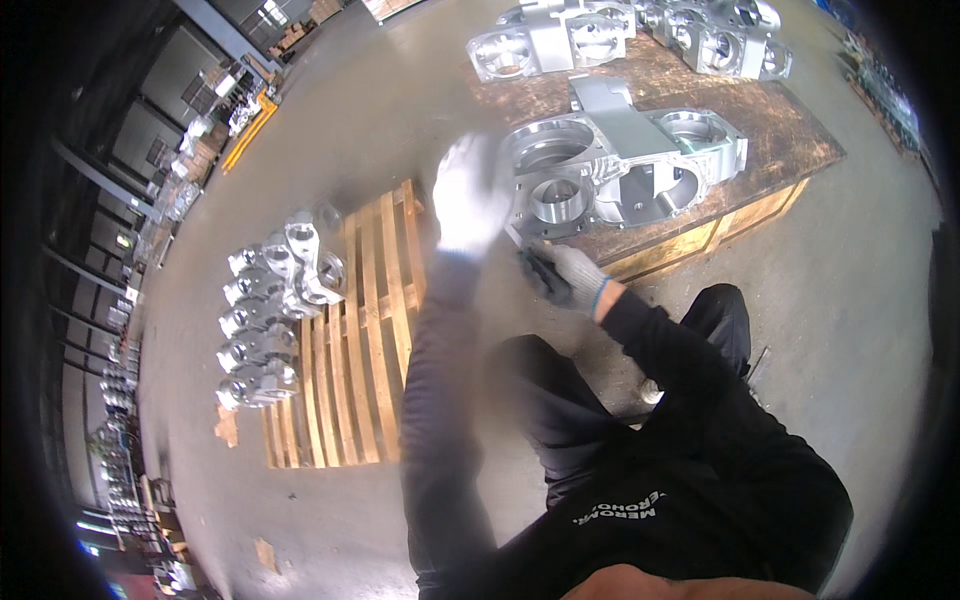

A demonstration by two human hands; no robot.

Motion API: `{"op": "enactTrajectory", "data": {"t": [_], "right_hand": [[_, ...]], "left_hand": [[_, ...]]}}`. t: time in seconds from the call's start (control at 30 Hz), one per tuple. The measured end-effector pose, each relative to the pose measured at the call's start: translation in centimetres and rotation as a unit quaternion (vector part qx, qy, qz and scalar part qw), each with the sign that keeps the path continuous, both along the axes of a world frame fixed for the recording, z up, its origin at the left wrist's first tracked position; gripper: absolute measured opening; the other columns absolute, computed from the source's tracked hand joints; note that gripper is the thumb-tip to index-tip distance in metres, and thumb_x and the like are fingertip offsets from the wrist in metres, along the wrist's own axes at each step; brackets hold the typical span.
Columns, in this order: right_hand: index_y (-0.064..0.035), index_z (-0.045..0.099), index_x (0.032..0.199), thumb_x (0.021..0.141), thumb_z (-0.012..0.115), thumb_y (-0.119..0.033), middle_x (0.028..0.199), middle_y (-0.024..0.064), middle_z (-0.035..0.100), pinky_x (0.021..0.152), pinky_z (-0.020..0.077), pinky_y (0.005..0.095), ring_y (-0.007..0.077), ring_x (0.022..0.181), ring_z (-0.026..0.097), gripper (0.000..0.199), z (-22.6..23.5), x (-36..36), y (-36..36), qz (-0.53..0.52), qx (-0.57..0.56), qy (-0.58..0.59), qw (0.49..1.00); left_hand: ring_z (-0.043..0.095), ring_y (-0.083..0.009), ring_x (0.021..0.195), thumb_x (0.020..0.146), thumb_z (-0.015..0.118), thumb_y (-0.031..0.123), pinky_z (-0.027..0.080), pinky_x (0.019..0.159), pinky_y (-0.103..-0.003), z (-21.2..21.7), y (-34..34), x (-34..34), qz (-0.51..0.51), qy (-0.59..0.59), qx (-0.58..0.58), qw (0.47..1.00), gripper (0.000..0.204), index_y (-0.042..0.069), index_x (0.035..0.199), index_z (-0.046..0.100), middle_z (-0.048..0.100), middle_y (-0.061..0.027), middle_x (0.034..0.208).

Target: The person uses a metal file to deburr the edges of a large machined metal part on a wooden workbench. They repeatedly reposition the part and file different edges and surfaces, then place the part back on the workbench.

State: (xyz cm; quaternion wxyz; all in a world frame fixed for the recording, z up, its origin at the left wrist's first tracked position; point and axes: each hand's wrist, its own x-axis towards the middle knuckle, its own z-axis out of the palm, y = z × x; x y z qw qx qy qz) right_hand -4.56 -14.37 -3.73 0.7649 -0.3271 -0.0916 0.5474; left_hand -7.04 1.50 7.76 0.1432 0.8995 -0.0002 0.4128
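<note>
While blurred, left hand (470, 195) hides housing (620, 160)

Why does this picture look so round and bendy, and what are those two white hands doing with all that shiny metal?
The picture comes from a small wide camera worn on a person's head, looking down, so straight edges curve near the rim. The dark sleeves coming up from the bottom are that person's own arms. Both hands wear white knitted gloves. The left hand is blurred and rests against the big shiny grey metal block with round holes, which sits on a brown wooden platform. The right hand grips a small dark tool; I cannot tell what kind. More metal blocks lie farther back. To the left, smaller silver metal parts sit on a pale wooden slatted pallet on the grey concrete floor.
</note>
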Motion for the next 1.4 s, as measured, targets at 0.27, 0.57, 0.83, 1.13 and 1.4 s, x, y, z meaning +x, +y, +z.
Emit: {"op": "enactTrajectory", "data": {"t": [0.27, 0.57, 0.83, 1.13, 1.4], "right_hand": [[-0.0064, 0.064, 0.117, 0.115, 0.048, -0.023, 0.08, -0.0059, 0.059, 0.049, 0.0477, 0.0193, 0.0052, 0.057, 0.054, 0.024, 0.3, -2.6, 0.9, -0.055, 0.157, 0.326, 0.931], [-0.0132, 0.065, 0.106, 0.113, 0.054, -0.028, 0.084, -0.0071, 0.056, 0.055, 0.044, 0.0198, 0.005, 0.066, 0.051, 0.02, 1.8, -1.9, 2.0, -0.052, 0.154, 0.281, 0.946], [-0.0089, 0.067, 0.118, 0.109, 0.061, -0.025, 0.102, -0.0013, 0.069, 0.079, 0.0529, 0.0282, 0.0102, 0.089, 0.064, 0.02, -2.4, -0.8, 3.2, -0.009, 0.319, 0.241, 0.917], [-0.0068, 0.068, 0.117, 0.112, 0.056, -0.021, 0.092, 0.0001, 0.065, 0.064, 0.0524, 0.0305, 0.0127, 0.077, 0.063, 0.02, -4.3, 0.8, 2.9, -0.079, 0.148, 0.034, 0.985], [-0.0071, 0.048, 0.16, 0.106, 0.054, -0.003, 0.114, 0.0205, 0.076, 0.078, 0.0586, 0.0313, 0.0146, 0.088, 0.074, 0.055, -4.5, -4.7, -16.3, -0.269, -0.14, -0.551, 0.778]], "left_hand": [[0.064, -0.0396, 0.127, 0.11, 0.04, 0.049, 0.05, 0.108, -0.05, -1.4, -1.2, 6.8, -0.008, 0.364, 0.015, 0.931, 0.055, 0.01, 0.135, 0.068, 0.069, -0.0217, 0.133], [0.061, -0.0394, 0.129, 0.111, 0.033, 0.045, 0.046, 0.112, -0.049, -1.0, -2.0, 6.0, 0.032, 0.333, -0.022, 0.942, 0.054, 0.01, 0.129, 0.07, 0.069, -0.0192, 0.135], [0.062, -0.0393, 0.123, 0.106, 0.04, 0.033, 0.047, 0.107, -0.051, -0.5, -2.2, 6.4, 0.02, 0.301, 0.077, 0.95, 0.039, 0.009, 0.117, 0.068, 0.068, -0.0187, 0.129], [0.052, -0.0395, 0.142, 0.112, 0.034, 0.047, 0.039, 0.12, -0.049, -1.6, -1.0, 6.5, 0.0, 0.308, 0.078, 0.948, 0.055, 0.014, 0.147, 0.06, 0.061, -0.0196, 0.149], [0.073, -0.041, 0.1, 0.101, 0.064, 0.049, 0.058, 0.087, -0.047, -2.3, -1.4, 5.8, -0.022, 0.274, 0.114, 0.955, 0.04, 0.017, 0.12, 0.078, 0.078, -0.0174, 0.104]]}}
